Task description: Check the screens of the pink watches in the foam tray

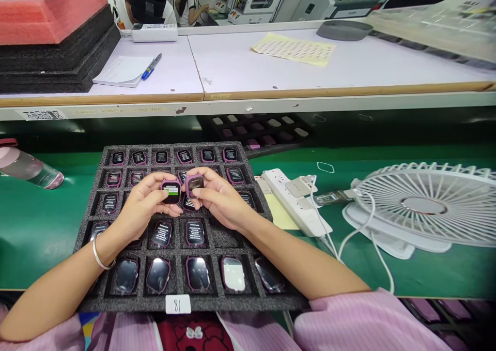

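My left hand [149, 201] is closed on a purple-framed smartwatch body [171, 192] whose screen shows a green and white band. Right beside it, my right hand [213, 196] grips a second purple smartwatch body [195, 184], its thumb pressed on the face. Both are held above a black foam tray [143, 303] with rows of square pockets. Most pockets hold more smartwatch bodies, many with white text on dark screens. In the front row the screens are dark, except a pale one [233, 274]. My hands and forearms hide some pockets.
Right of the tray lie a white power strip [296, 201] with cables and a white fan [422, 206]. At left lies a clear bottle [33, 167]. A raised shelf [228, 66] carries foam stacks [50, 41], a notepad [124, 71] and a pen [152, 66]. Other people sit beyond.
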`<state>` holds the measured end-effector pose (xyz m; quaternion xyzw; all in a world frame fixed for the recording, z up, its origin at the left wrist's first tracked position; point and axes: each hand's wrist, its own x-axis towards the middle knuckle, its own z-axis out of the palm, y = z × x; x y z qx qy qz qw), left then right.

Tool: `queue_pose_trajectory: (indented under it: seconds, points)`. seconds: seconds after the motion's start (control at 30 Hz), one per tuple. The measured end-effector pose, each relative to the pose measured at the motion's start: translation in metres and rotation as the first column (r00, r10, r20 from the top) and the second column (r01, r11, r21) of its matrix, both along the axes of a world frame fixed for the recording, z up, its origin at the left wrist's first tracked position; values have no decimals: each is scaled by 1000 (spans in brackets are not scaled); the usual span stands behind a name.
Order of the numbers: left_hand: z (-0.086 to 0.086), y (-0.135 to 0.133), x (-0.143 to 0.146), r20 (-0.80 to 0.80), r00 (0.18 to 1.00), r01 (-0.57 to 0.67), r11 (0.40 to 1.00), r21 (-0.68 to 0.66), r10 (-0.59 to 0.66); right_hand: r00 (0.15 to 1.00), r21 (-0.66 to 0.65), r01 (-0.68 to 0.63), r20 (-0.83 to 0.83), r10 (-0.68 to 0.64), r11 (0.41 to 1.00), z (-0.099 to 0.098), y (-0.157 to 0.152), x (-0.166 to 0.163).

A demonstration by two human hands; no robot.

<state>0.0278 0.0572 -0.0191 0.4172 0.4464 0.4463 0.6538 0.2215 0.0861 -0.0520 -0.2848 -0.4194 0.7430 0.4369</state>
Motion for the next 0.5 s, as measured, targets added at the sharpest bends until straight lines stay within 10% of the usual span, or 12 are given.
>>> queue_pose_trajectory:
  seconds: [0.5]
  points:
    - [0, 1, 0, -3, 1000, -14, 1000, 26, 14, 1000, 22, -4, 9, 4, 1000, 2, -2, 0]
